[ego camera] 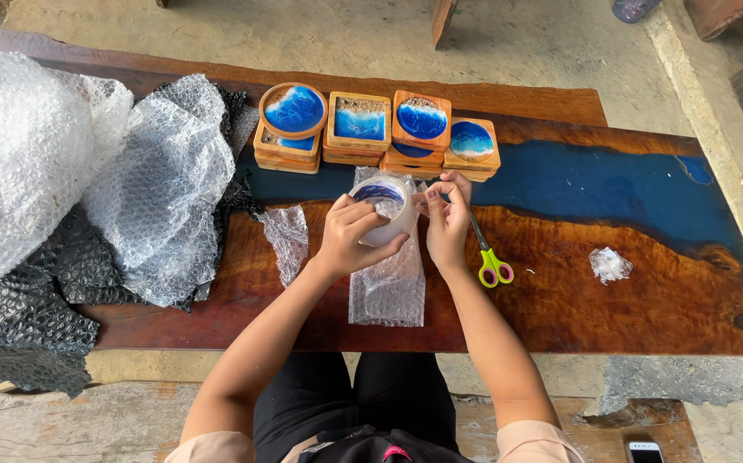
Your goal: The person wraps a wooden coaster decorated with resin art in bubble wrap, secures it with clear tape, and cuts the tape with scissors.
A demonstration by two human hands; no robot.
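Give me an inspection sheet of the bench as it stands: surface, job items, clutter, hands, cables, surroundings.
Surface: wooden table with a blue resin river inlay.
Job's things: roll of clear tape above a bubble-wrapped piece; stacks of wood-and-blue-resin coasters at the far edge.
Clutter: clear bubble wrap and black bubble wrap piled at the left; a loose wrap scrap; green-handled scissors; a crumpled plastic bit.
Hands: left hand grips the tape roll; right hand pinches at the roll's edge.
Cables: nothing seen.
Surroundings: concrete floor; phone on a plank near the person.
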